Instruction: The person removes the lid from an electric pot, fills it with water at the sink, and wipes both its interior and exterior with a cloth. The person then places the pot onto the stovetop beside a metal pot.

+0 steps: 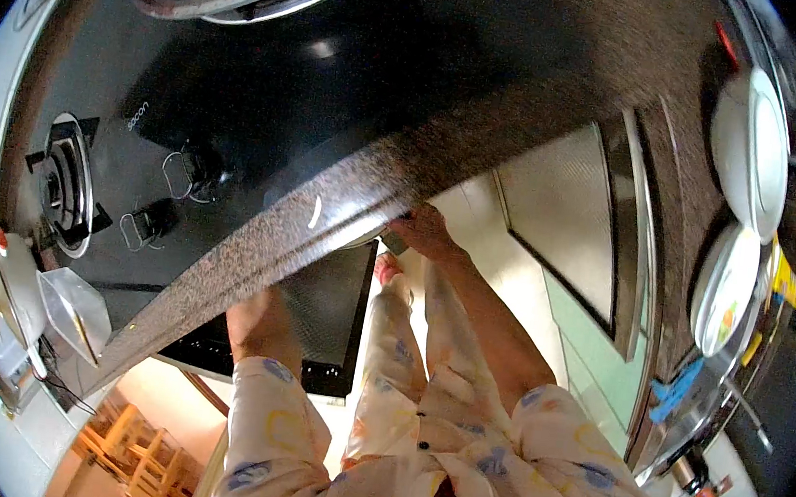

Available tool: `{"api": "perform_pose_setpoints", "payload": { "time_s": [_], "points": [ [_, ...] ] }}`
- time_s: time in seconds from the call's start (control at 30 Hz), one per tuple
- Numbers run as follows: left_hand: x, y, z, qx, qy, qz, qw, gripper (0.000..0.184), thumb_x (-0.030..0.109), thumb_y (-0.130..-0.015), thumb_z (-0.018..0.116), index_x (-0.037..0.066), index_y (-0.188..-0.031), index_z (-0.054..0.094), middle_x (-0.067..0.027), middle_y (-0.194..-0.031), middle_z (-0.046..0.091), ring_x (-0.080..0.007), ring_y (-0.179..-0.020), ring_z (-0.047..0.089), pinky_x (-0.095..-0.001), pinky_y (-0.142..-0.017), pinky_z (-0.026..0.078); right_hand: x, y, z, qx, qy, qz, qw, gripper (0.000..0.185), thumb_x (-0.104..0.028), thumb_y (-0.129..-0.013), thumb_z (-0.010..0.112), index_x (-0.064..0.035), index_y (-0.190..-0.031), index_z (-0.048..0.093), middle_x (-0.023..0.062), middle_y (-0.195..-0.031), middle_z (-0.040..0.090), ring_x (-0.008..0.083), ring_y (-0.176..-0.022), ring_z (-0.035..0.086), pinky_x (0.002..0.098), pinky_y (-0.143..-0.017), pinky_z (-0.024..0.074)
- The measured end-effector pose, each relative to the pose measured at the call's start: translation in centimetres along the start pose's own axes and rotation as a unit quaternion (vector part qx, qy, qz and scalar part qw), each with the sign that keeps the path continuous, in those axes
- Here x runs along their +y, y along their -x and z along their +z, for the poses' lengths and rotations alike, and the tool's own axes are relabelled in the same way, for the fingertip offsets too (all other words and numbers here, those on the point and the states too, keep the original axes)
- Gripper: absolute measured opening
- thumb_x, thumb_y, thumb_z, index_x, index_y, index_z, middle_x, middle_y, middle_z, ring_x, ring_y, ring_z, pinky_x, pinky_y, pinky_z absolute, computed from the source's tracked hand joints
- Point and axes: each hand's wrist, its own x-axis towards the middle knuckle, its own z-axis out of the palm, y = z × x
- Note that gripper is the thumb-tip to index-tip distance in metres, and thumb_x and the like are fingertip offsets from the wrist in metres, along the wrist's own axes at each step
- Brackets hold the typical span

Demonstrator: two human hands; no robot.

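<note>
Right hand (419,229) just above centre, under the speckled surface's edge (268,235), grip unclear; left forearm (264,327) at eight o'clock, its hand hidden; dark panel (331,309) between them, toward seven.

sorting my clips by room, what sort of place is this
Most likely a home kitchen: a black hob with a burner and control knobs is set into the speckled counter, and white dishes stand along the right.
</note>
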Motion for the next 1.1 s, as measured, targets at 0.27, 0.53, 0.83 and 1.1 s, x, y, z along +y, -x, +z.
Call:
{"api": "perform_pose_setpoints", "payload": {
  "time_s": [0.27, 0.53, 0.83, 1.1],
  "points": [
    [8.5, -0.3, 2.8, -0.057, 0.043, 0.069, 0.995, 0.095, 0.046, -0.07, 0.076, 0.006, -0.141, 0.028, -0.0142, -0.141, 0.037, -0.0269, -0.129, 0.035, -0.0389, -0.107, 0.026, -1.8, 18.3, -4.5, 0.107, -0.3, 0.05, 0.947, 0.069, -0.045, -0.076, 0.07, -0.0053, -0.128, 0.048, 0.0159, -0.113, 0.063, 0.0291, -0.105, 0.059, 0.0381, -0.096, 0.0431],
    [17.4, 15.0, 8.6, -0.19, 0.203, 0.078, 0.957, 0.09, 0.028, -0.07, 0.081, 0.004, -0.137, 0.027, -0.0133, -0.129, 0.049, -0.0272, -0.117, 0.046, -0.044, -0.099, 0.037, -3.1, 38.6, -5.7, 0.151, -0.191, 0.216, 0.946, 0.07, -0.061, -0.078, 0.058, 0.0002, -0.113, 0.059, 0.0195, -0.093, 0.066, 0.0343, -0.087, 0.064, 0.0397, -0.082, 0.0502],
    [24.7, 36.1, 13.1, -0.367, 0.175, 0.2, 0.892, 0.063, 0.01, -0.076, 0.076, 0.001, -0.123, 0.034, -0.0158, -0.106, 0.059, -0.0232, -0.087, 0.061, -0.0361, -0.075, 0.052, -3.8, 59.1, -6.5, 0.318, -0.321, 0.24, 0.859, 0.053, -0.055, -0.078, 0.062, -0.0064, -0.099, 0.069, 0.0108, -0.087, 0.068, 0.0217, -0.083, 0.064, 0.0337, -0.077, 0.0494],
    [30.3, 51.0, 22.6, -0.357, 0.086, 0.262, 0.892, 0.058, 0.02, -0.078, 0.075, -0.004, -0.119, 0.043, -0.0158, -0.105, 0.059, -0.0205, -0.085, 0.061, -0.0299, -0.069, 0.051, 3.5, 72.4, -11.2, 0.436, -0.379, 0.215, 0.787, 0.039, -0.037, -0.086, 0.064, 0.0019, -0.092, 0.067, 0.0005, -0.079, 0.064, 0.0071, -0.071, 0.053, 0.0258, -0.066, 0.0464]
  ]
}}
